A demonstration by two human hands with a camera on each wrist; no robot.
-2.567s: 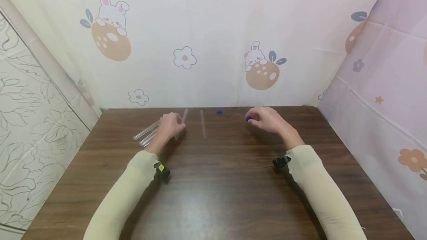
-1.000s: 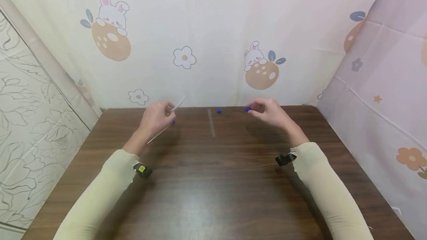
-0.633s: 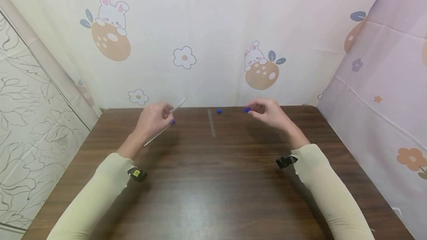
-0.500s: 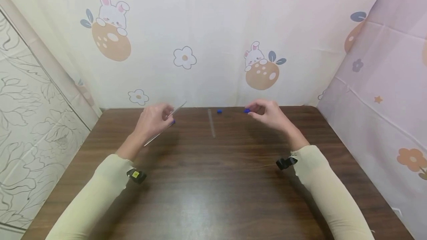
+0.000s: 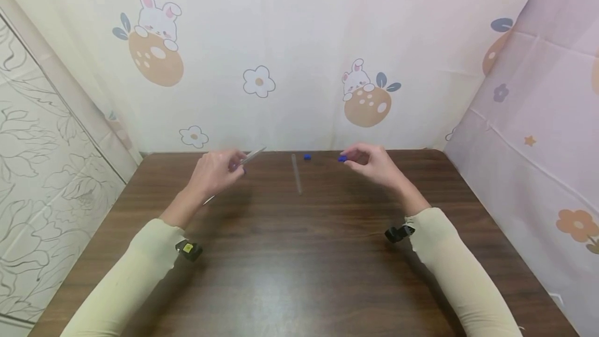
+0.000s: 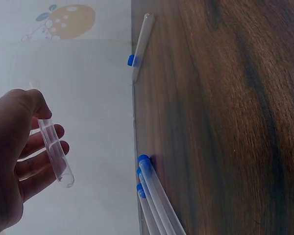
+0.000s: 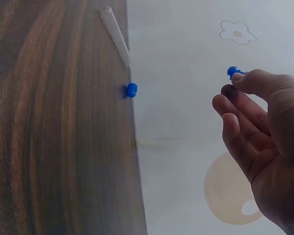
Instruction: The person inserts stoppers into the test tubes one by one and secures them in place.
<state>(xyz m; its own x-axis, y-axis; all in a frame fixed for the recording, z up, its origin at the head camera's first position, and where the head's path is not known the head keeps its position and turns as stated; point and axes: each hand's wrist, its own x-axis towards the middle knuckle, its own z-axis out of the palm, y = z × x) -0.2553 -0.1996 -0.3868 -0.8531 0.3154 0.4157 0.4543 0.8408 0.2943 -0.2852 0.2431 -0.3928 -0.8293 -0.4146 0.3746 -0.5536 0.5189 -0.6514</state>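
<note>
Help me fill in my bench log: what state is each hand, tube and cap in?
Left hand: holding a tube
Held tube: uncapped, tilted, off the table
Right hand: pinching a cap
Held cap: on no tube
Loose tube: uncapped, lying on the table
Loose cap: on no tube
Three grouped tubes: capped, lying down
</note>
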